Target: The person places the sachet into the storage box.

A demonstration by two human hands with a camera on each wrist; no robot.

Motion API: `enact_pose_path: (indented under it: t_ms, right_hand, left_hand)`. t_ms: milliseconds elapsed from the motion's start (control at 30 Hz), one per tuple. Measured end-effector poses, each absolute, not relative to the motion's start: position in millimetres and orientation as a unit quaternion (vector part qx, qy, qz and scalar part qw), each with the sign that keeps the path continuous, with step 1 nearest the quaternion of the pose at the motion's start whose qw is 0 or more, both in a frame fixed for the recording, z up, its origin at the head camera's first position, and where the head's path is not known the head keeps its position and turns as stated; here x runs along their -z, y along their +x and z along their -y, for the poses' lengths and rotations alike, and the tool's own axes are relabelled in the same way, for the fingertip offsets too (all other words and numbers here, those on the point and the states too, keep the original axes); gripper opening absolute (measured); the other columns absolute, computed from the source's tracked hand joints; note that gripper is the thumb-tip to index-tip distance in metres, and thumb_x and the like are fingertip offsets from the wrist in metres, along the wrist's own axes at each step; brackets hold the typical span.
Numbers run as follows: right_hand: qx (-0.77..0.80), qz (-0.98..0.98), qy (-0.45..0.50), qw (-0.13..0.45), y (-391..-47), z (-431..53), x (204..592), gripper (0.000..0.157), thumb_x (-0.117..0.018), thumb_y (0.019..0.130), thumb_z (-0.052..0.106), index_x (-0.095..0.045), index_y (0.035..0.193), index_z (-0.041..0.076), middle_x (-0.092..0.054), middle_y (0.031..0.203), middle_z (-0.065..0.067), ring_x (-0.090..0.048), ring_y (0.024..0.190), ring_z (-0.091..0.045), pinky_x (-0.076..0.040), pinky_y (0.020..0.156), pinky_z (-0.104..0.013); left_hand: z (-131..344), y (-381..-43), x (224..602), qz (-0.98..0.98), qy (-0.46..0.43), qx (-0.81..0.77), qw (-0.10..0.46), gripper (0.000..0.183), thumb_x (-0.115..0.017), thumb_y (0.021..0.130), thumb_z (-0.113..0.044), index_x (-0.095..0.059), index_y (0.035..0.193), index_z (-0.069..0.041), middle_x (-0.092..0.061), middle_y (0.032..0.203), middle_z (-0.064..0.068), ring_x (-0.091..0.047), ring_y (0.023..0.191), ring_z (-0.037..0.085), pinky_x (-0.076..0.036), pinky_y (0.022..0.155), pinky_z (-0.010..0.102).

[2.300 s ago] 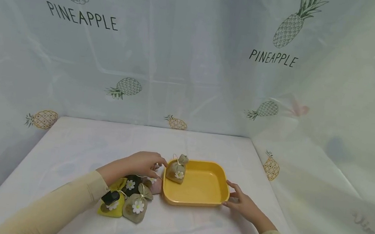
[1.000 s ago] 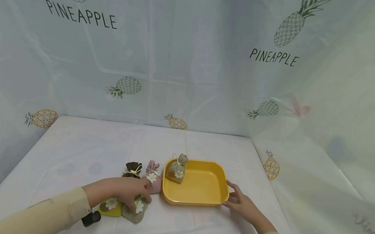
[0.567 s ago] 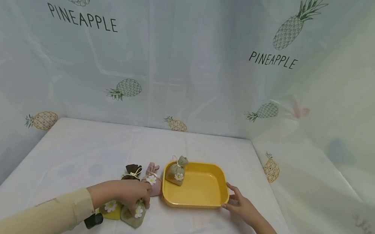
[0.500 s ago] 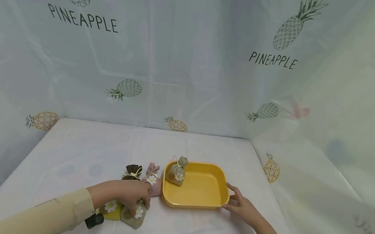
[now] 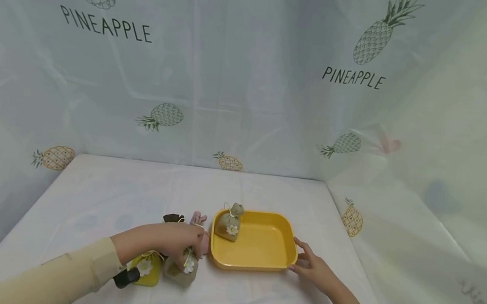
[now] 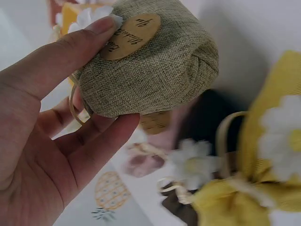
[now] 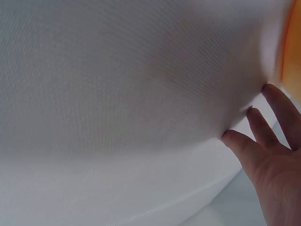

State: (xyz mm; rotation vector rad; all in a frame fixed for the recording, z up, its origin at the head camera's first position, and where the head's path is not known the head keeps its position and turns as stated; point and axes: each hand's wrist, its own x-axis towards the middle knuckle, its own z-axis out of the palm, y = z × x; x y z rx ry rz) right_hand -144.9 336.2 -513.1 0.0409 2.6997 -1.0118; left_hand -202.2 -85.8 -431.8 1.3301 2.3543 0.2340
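Note:
My left hand [image 5: 178, 238] grips a grey-green burlap sachet [image 5: 183, 269] with a white daisy. In the left wrist view the sachet [image 6: 150, 70] sits between thumb and fingers, its oval label facing the camera. At the right side of the yellow tray [image 5: 254, 266] is my right hand [image 5: 316, 269], its fingertips against the tray's edge in the head view. The right wrist view shows those fingers spread near the white cloth, the tray [image 7: 292, 61] just beyond. A similar grey-green sachet [image 5: 227, 226] leans in the tray's far left corner.
Left of the tray lie a yellow sachet [image 5: 149, 274], a dark sachet [image 5: 173, 218] and a pink sachet [image 5: 198, 217], the last two partly hidden by my left hand. White cloth [image 5: 229, 302] covers the table; pineapple-print curtains [image 5: 251, 74] hang behind and beside it.
My left hand has moved from the tray's left edge to the front grey-green sachet, taken hold of it and shifted it slightly right and away from me. The right hand stays at the tray.

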Motion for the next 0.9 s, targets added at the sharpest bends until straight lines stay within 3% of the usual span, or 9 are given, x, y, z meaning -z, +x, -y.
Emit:
enact_pose_path:
  t_ms: [133,233,367,700,900]
  right_hand:
    - [0.345,-0.93,0.016,0.126,-144.0,-335.2,512.3,0.082,-0.072,0.084,0.048,-0.032,0.152,0.027,-0.062,0.126,-0.011,-0.041,0.128,-0.047,-0.026,0.097,-0.074]
    - [0.344,-0.93,0.015,0.126,-143.9,-334.8,512.6,0.083,-0.072,0.084,0.049,-0.031,0.153,0.026,-0.062,0.126,-0.011,-0.041,0.128,-0.047,-0.026,0.097,-0.074]
    - [0.347,-0.929,0.011,0.128,-144.2,-334.6,512.1,0.083,-0.072,0.084,0.049,-0.03,0.153,0.026,-0.062,0.126,-0.01,-0.041,0.129,-0.047,-0.025,0.098,-0.074]
    - [0.342,-0.93,0.01,0.139,-143.9,-334.2,512.4,0.084,-0.07,0.086,0.048,-0.027,0.154,0.025,-0.059,0.129,-0.012,-0.043,0.127,-0.046,-0.027,0.098,-0.072]
    - [0.345,-0.928,-0.001,0.141,-141.1,-335.2,511.3,0.083,-0.068,0.088,0.046,-0.024,0.155,0.025,-0.053,0.138,-0.017,-0.039,0.13,-0.047,-0.025,0.1,-0.072]
  left_hand:
    - [78.4,-206.9,414.7,-0.848,0.482,-0.097,0.197,0.031,-0.089,0.069,-0.029,-0.077,0.098,-0.029,-0.048,0.097,-0.015,-0.05,0.096,0.005,-0.043,0.098,0.036]
    - [71.7,-210.9,405.3,-0.848,0.487,-0.104,0.181,0.033,-0.089,0.07,-0.027,-0.077,0.101,-0.026,-0.046,0.097,-0.014,-0.049,0.092,0.004,-0.044,0.097,0.034]
    - [61.6,-216.6,398.8,-0.847,0.499,-0.105,0.153,0.031,-0.088,0.071,-0.028,-0.078,0.1,-0.023,-0.048,0.103,-0.008,-0.048,0.086,0.003,-0.047,0.077,0.021]
    - [36.1,-230.8,391.3,-0.834,0.524,-0.122,0.124,0.032,-0.087,0.074,-0.021,-0.076,0.104,-0.023,-0.049,0.105,-0.007,-0.05,0.091,0.007,-0.046,0.079,0.021]
    - [20.3,-235.4,392.5,-0.833,0.527,-0.117,0.122,0.036,-0.085,0.076,-0.026,-0.074,0.11,-0.02,-0.05,0.112,-0.004,-0.049,0.096,0.008,-0.046,0.083,0.021]
